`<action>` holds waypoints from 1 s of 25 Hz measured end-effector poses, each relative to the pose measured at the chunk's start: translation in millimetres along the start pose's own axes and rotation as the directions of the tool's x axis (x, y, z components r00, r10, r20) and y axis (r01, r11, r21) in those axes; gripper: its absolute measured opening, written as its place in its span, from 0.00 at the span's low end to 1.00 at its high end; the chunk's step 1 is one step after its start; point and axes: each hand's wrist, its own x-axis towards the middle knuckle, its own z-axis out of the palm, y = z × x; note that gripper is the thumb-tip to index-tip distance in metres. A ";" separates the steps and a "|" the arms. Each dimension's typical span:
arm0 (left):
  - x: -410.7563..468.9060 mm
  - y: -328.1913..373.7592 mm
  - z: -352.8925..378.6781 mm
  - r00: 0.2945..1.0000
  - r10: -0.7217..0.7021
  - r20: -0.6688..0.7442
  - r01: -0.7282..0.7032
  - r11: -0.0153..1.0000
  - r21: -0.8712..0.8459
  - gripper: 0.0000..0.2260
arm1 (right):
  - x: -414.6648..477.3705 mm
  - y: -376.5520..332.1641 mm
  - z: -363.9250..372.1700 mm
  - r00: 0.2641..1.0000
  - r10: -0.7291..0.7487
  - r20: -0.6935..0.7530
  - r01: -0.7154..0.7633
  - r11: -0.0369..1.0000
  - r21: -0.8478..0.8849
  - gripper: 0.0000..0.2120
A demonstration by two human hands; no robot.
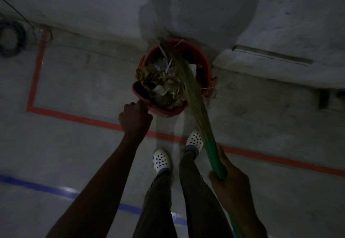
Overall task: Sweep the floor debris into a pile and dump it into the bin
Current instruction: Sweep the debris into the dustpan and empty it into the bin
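The floor (74,153) is bare concrete, dimly lit. On it, against the wall, stands one red bin (203,64), and everything else is placed from it.

The bin looks like thin, stiff plastic. It is probably light even when full, so it may slide or tip if pushed. Its rim is the best place to hold it.

One broom (188,92) slants across the bin's right side with its long bristles over the opening. The bristles look soft and springy, and the green handle (214,159) looks rigid and smooth, so it is best held low on the handle for control.

One heap of debris (162,83), dry leaves and scraps, fills the bin to its near edge. It looks light and crumbly and could spill over that edge.

There are two hands. The left hand (135,119) curls onto the bin's near rim, though the dim light blurs the grip. The right hand (230,183), nearer than the bin, is wrapped round the handle.

Two white shoes (161,160) stand just short of the bin.
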 end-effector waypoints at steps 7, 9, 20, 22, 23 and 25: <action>-4.6 -1.0 -23.0 0.999 -0.006 0.047 0.007 1.000 -0.027 0.12 | 3.4 -13.9 -0.6 1.000 0.003 -0.018 -0.002 0.999 0.040 0.43; -13.6 -11.3 -27.3 1.000 0.030 0.010 -0.029 0.999 -0.013 0.10 | 0.5 -18.1 -0.4 1.000 0.018 -0.012 -0.017 0.999 0.037 0.43; 41.3 18.9 -12.5 0.991 0.131 0.014 -0.131 0.991 0.027 0.10 | 15.5 -30.2 3.2 0.993 0.101 -0.056 -0.097 0.992 0.081 0.45; 78.0 36.9 10.4 0.984 0.163 0.076 -0.167 0.985 0.047 0.10 | 29.8 -23.8 6.4 0.990 0.125 -0.061 -0.121 0.990 0.078 0.47; 94.1 45.4 21.8 0.980 0.176 0.096 -0.182 0.982 0.057 0.09 | 37.5 -20.3 7.8 0.990 0.132 -0.053 -0.128 0.989 0.078 0.47; 121.8 62.1 46.5 0.973 0.193 0.127 -0.204 0.975 0.087 0.07 | 55.3 -15.0 12.3 0.991 0.128 -0.036 -0.125 0.989 0.074 0.46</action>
